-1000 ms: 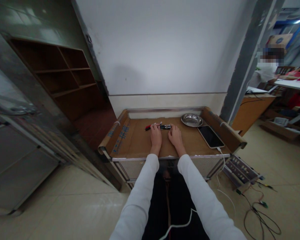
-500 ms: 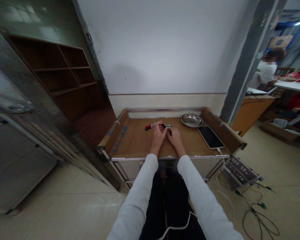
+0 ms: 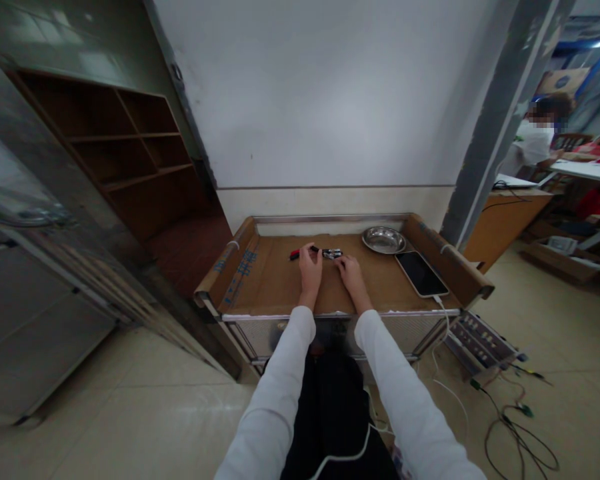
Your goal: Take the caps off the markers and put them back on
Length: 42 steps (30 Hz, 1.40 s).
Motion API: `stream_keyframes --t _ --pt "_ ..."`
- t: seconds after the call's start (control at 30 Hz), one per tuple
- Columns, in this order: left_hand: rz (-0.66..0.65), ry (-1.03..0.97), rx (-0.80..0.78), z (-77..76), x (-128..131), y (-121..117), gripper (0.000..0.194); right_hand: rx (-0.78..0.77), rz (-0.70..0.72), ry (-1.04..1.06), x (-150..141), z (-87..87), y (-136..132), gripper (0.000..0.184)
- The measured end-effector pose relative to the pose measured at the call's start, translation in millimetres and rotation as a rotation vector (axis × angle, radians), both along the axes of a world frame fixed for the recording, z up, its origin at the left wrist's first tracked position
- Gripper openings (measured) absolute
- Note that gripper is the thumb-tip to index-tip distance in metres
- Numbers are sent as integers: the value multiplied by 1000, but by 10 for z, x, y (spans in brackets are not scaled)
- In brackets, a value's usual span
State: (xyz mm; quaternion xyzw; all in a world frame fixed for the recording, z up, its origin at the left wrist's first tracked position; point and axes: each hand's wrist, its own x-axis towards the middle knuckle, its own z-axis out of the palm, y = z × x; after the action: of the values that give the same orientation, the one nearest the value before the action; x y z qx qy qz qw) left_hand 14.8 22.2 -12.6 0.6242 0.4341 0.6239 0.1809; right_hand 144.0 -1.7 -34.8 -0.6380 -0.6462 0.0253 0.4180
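— Brown cardboard [image 3: 275, 287] lies beneath; where are the pens [image 3: 332, 253]?
— Between the left hand [image 3: 310, 270] and the right hand [image 3: 351, 272], silver ends rightward, with red showing past the left hand
— And the fingers?
— Left ones curl over the pens, thumb apart; right ones bunch beside the silver ends, but I cannot tell whether either hand pinches anything

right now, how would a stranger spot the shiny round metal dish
Find the brown cardboard-lined table by the white wall. In its back right corner, beyond the black-screened rectangular phone, sits the dish: silvery and hollow, unlike the flat, dark phone.
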Motion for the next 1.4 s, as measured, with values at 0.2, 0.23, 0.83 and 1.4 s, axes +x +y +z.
stream_keyframes --t 0.2,0.23,0.83,1.4 --pt "-64 86 -82 -35 -19 26 12 31 -130 75 27 15 -39 28" --pt "-62 95 -101 -42 -23 30 10 37 -142 81 33 20 -46 30" --pt "-191 465 -30 -101 31 -24 17 -35 17 -229 -88 106 -93 30" --pt "-124 499 -144 -116 8 -8 12 75 32 0 -90 30 -56 57"
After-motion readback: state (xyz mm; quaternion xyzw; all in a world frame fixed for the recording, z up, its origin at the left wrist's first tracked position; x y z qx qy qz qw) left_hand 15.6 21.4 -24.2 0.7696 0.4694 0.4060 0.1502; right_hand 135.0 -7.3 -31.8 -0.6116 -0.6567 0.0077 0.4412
